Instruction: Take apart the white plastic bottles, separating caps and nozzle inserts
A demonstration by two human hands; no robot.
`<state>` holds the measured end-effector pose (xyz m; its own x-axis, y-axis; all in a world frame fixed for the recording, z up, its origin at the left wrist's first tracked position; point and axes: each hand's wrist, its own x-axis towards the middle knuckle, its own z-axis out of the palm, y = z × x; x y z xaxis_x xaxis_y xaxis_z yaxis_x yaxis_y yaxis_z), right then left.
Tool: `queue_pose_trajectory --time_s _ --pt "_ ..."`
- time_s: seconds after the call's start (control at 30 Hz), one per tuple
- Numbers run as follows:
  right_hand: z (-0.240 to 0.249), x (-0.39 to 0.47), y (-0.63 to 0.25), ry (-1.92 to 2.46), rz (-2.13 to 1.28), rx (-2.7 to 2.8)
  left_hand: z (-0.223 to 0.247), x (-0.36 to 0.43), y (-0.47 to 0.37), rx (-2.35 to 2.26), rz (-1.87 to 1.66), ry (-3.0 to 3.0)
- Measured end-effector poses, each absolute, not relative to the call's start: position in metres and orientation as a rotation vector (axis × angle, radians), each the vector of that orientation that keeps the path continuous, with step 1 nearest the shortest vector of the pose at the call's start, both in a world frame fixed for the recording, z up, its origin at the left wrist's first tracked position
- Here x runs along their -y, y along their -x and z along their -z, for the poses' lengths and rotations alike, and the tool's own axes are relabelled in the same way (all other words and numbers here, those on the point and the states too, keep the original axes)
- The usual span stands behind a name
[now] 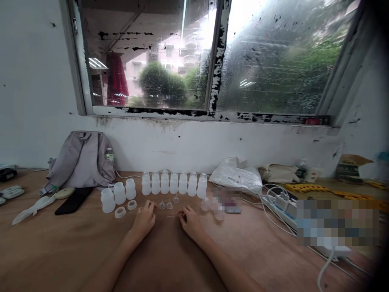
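Farther back, left of the left hand (146,217), a grey backpack (78,162); right of the right hand (190,221), a crumpled plastic bag (235,177) and, farther out, a power strip (288,219) with cables (323,268)

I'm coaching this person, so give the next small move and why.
Probably have the right hand pick up one clear teat: three lie between that hand and the left hand, while two loose rings and three untopped bottles sit at left.

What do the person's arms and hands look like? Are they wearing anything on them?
The left hand and right hand wear no gloves. Both slim forearms are bare: no sleeve, watch or bracelet shows. Rings would be too small to make out.
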<state>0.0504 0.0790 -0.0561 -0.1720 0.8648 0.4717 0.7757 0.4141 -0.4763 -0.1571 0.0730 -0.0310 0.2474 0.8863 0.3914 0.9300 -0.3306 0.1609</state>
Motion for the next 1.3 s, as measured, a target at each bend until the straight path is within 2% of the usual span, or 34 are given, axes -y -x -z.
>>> queue_pose_trajectory --time_s 0.13,0.23,0.5,0.83,1.1,1.3 --pt "0.054 -0.078 -0.051 1.355 -0.153 1.961 0.032 -0.059 0.135 1.338 0.843 2.736" --pt "0.055 -0.079 -0.051 1.339 -0.152 1.965 0.035 -0.056 0.129 1.239 0.926 2.759" --pt "0.062 -0.083 -0.051 1.365 -0.116 2.008 0.047 -0.070 0.140 1.486 1.001 2.567" --pt "0.061 -0.091 -0.041 1.399 0.118 2.162 0.050 -0.083 0.147 1.475 1.478 2.470" --pt "0.047 -0.122 -0.011 1.613 0.111 2.125 0.055 -0.100 0.163 1.575 1.618 2.302" --pt "0.040 -0.101 -0.024 1.415 0.127 2.205 0.046 -0.091 0.158 1.626 1.674 2.353"
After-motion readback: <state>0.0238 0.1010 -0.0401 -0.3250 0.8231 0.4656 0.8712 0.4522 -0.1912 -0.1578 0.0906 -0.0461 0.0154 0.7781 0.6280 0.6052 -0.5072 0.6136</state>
